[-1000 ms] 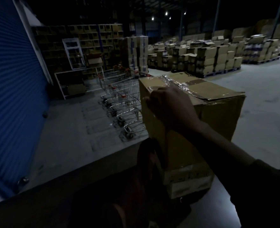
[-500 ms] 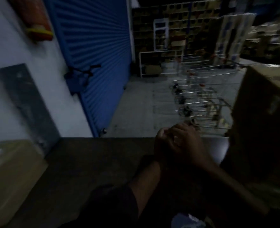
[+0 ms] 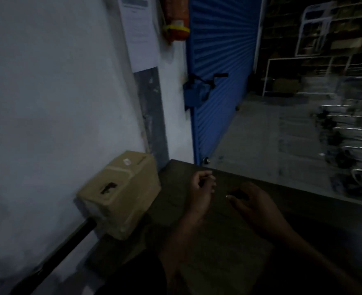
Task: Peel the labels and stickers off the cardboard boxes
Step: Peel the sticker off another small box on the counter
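A small tan cardboard box [image 3: 120, 194] stands at the left end of the dark table [image 3: 222, 252], against the white wall. A small pale sticker [image 3: 127, 161] shows on its top, and a dark torn slot on its near face. My left hand [image 3: 203, 186] hovers over the table to the right of the box, fingers curled in toward the thumb; it is too dark to see whether it pinches anything. My right hand [image 3: 252, 206] hangs a little to the right, apart from the left, its fingers loosely curled downward with a pale speck at one fingertip.
A white wall [image 3: 58, 103] with a paper notice [image 3: 139, 33] rises on the left, with a blue roller shutter [image 3: 216, 81] beside it. Blurred metal trolleys [image 3: 350, 141] stand on the concrete floor at right, and dark shelving is behind them. A black bar [image 3: 69, 241] runs below the box.
My view has swung left, away from the large taped box, which is now out of sight. My hands, joined half a second ago, have parted. The small box has come nearer the centre.
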`<action>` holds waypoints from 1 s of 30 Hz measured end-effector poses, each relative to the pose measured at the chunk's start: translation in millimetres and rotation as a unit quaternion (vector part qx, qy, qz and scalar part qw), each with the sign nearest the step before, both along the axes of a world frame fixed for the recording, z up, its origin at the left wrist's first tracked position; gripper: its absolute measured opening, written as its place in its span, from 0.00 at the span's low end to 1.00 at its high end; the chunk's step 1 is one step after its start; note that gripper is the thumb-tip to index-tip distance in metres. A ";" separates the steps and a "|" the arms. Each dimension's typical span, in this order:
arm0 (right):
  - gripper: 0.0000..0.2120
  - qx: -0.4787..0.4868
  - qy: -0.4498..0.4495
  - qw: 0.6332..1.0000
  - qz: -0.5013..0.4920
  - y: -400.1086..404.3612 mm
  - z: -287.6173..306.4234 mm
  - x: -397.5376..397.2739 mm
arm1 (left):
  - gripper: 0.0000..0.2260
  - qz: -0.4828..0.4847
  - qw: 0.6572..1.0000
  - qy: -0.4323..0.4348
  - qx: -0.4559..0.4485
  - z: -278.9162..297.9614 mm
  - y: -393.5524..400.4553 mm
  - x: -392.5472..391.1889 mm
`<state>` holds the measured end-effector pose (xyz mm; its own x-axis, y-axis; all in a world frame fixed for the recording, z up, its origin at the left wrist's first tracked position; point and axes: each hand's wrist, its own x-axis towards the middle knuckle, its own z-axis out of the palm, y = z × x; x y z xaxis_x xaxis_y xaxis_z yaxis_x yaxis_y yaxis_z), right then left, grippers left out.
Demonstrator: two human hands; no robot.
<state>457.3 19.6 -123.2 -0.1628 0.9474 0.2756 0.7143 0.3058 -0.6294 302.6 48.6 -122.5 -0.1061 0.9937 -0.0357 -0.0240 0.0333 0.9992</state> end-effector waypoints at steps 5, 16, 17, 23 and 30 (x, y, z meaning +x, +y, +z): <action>0.06 -0.133 0.058 0.988 0.047 38.8 -26.9 -107.6 | 0.04 0.203 0.967 0.154 0.010 -45.2 58.0 -169.7; 0.15 -0.286 0.113 0.948 0.077 87.6 -88.3 -266.4 | 0.37 0.226 0.886 0.372 -0.158 -76.9 85.9 -403.0; 0.16 -0.295 0.111 0.946 0.079 89.8 -90.9 -272.2 | 0.40 0.190 0.899 0.348 -0.183 -88.3 87.9 -410.4; 0.11 -0.340 0.182 0.921 0.051 102.9 -109.0 -283.5 | 0.33 0.093 0.930 0.289 -0.206 -105.7 81.5 -382.8; 0.07 -0.306 0.236 0.922 -0.004 107.4 -100.3 -258.6 | 0.19 -0.016 0.980 0.075 -0.183 -118.2 82.8 -311.6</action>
<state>198.7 127.1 -223.5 -0.1547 0.9495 -0.2730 0.3173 -0.2139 -0.9239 -9.0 131.4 -240.8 -0.1067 0.9204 -0.3761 0.1294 0.3879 0.9126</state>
